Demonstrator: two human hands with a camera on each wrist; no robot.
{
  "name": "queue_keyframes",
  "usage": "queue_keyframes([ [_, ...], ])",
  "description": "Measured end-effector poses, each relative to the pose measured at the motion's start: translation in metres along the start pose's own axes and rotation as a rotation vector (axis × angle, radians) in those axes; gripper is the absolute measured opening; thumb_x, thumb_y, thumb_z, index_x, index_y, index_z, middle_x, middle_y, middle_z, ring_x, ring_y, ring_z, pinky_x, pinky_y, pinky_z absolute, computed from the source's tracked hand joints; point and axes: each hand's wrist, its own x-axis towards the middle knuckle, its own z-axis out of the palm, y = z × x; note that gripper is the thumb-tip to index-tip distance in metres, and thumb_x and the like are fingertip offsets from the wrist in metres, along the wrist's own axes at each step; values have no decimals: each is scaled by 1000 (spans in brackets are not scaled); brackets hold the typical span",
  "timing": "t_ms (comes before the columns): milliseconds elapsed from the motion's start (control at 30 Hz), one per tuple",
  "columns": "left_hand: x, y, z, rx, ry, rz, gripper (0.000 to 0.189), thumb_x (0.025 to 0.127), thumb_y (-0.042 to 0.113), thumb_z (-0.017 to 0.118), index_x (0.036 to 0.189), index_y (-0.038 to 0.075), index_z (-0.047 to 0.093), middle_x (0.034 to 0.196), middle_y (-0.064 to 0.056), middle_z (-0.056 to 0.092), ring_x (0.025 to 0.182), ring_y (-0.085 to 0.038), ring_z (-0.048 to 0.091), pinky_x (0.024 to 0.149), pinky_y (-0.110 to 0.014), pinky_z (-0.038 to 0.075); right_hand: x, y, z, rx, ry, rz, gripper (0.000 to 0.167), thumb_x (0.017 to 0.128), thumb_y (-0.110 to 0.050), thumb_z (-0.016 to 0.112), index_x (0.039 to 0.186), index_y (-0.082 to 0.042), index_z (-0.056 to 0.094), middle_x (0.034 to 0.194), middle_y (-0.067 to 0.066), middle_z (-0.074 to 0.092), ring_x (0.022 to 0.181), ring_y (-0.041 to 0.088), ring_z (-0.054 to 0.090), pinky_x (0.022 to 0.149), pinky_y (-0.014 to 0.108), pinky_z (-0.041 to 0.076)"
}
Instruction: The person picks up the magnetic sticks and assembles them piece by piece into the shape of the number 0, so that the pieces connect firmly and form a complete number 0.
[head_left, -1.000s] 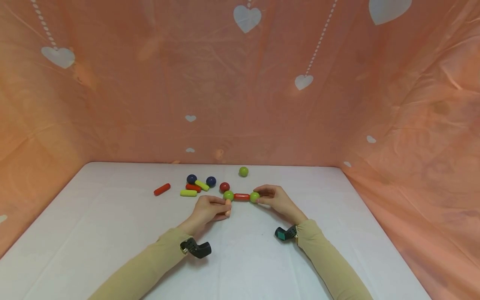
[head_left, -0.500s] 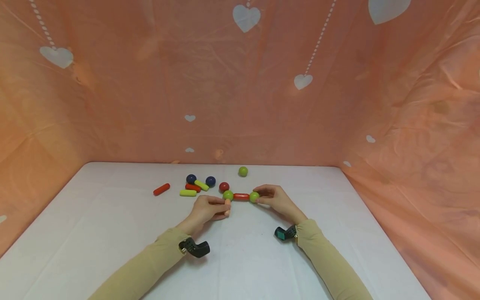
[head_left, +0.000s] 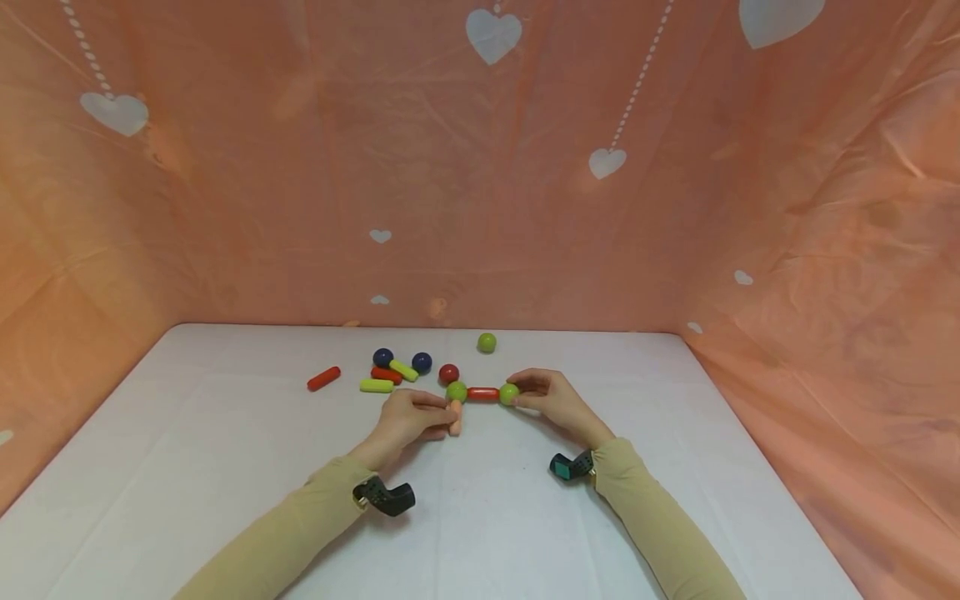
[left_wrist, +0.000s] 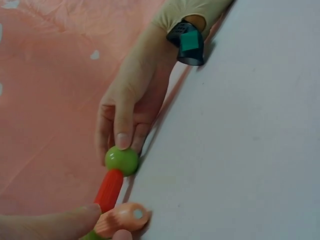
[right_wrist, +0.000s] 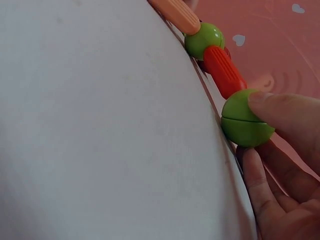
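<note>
Two green balls are joined by a red rod (head_left: 483, 393) in a line on the table. My right hand (head_left: 558, 404) pinches the right green ball (right_wrist: 246, 120) between thumb and fingers. From the left green ball (head_left: 457, 392) a peach rod (head_left: 455, 423) points toward me. My left hand (head_left: 408, 418) is at this peach rod, its thumb lying across it and a fingertip on the other side, as the left wrist view shows. A red ball (head_left: 448, 374) sits just behind the left green ball.
Left of the joined pieces lie two dark blue balls (head_left: 422, 362), two yellow-green rods (head_left: 377, 386) and a red rod (head_left: 386, 376). Another red rod (head_left: 324, 378) lies farther left. A loose green ball (head_left: 487, 342) sits near the back edge of the white table (head_left: 495, 525).
My left hand has drawn slightly to the left, and more of the peach rod shows. The right hand and the joined pieces stay in place.
</note>
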Motion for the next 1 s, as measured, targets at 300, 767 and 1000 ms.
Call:
queue_keyframes([
  [300,6,15,-47,105,10,218,39,83,15,76,116,-1,63,102,-12,67,90,-25,66,76,-36,57,0,2,0,2,-3,0,38,84,-13,75,120,-5,63,115,8,64,102,20,62,89,28,50],
  [767,54,14,-117,239,44,447,42,90,17,68,128,1,57,129,-15,53,115,-30,53,91,-37,50,-1,3,-1,-3,2,-2,38,83,-15,76,118,-7,64,117,7,63,105,21,60,89,29,50],
  [1000,65,10,-116,331,-46,407,40,90,7,67,128,-1,56,126,-17,48,117,-37,51,96,-45,46,0,2,1,7,0,-5,38,83,-13,75,119,-5,64,114,7,64,103,20,62,89,29,49],
])
